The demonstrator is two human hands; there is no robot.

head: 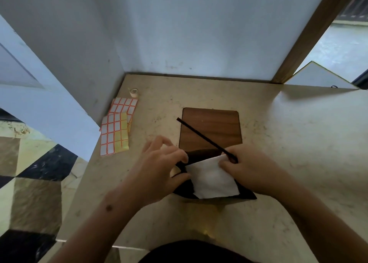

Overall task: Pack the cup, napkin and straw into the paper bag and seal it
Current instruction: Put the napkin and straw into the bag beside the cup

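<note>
Head view: near the table's [298, 135] front edge, the left hand [159, 163] pinches the dark bag's [246, 193] rim, while the right hand [253, 167] grips the white napkin [211, 179] and black straw [201, 135] over its mouth.

dim, soft daylight from right; warped edges

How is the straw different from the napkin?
The straw is dark, thin and long; the napkin is white, flat and wide. The straw slants up over the brown board, while the napkin lies low over the open dark bag. Both are held in the right hand.
</note>
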